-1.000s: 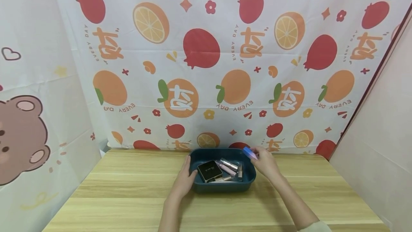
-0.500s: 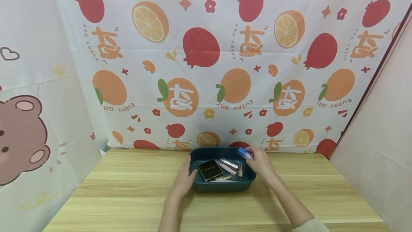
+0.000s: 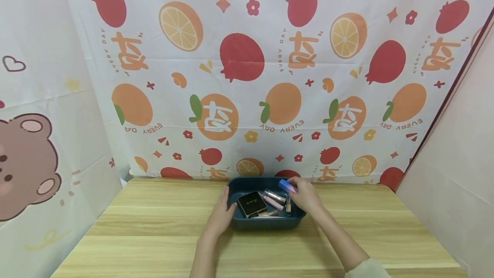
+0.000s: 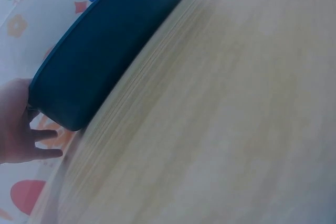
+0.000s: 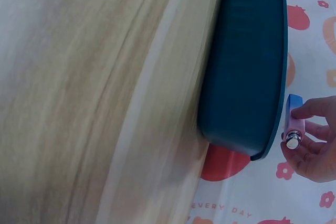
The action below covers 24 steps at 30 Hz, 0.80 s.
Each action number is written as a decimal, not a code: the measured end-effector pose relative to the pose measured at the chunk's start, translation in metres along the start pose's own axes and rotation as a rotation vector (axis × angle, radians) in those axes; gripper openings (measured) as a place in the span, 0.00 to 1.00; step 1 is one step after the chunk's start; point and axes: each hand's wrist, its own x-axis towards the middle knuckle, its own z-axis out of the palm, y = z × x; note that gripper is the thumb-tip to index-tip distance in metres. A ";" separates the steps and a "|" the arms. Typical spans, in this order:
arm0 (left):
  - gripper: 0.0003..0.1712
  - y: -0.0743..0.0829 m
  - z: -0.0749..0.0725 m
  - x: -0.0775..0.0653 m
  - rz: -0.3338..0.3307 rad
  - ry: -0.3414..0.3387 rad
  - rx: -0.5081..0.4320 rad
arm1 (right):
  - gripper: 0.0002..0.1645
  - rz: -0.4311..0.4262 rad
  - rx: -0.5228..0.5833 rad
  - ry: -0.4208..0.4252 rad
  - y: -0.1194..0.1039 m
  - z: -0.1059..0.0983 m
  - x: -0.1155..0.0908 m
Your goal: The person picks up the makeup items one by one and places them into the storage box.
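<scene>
A dark teal plastic bin [image 3: 266, 225] stands on the wooden table. My left hand [image 3: 222, 213] holds its left side, thumb over the rim and fingers along the outside; in the left wrist view, two fingers stretch past the bin's end. Above the bin's right part, my right hand [image 3: 306, 194] pinches a small blue-and-pink tube [image 3: 287, 185]. The right wrist view shows that tube's silver round end [image 5: 293, 141]. Inside the bin lie a square black compact [image 3: 251, 204], a pink tube [image 3: 273, 202], a silver tube [image 3: 275, 196] and a small dark-and-gold tube [image 3: 288, 206].
The wooden table [image 3: 154, 226] reaches out on both sides of the bin and in front of it. A white cloth [image 3: 239, 110] printed with fruit hangs right behind the table. Pale cloth walls [image 3: 455, 175] stand left and right.
My right hand has moved left with the blue-and-pink tube, from the bin's right edge to over its inside. The left hand and the bin have stayed put.
</scene>
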 end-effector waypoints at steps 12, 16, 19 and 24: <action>0.35 0.001 -0.001 -0.001 -0.005 -0.004 -0.007 | 0.16 -0.020 -0.034 -0.032 -0.002 0.009 -0.001; 0.35 0.002 -0.001 -0.002 -0.006 -0.004 0.001 | 0.16 -0.038 -0.054 -0.036 -0.003 0.013 -0.002; 0.35 0.002 -0.001 -0.001 -0.008 -0.006 0.003 | 0.15 -0.043 -0.055 -0.036 -0.002 0.016 -0.002; 0.35 0.002 0.000 -0.001 -0.007 -0.007 0.006 | 0.15 -0.031 -0.047 -0.058 0.000 0.020 -0.004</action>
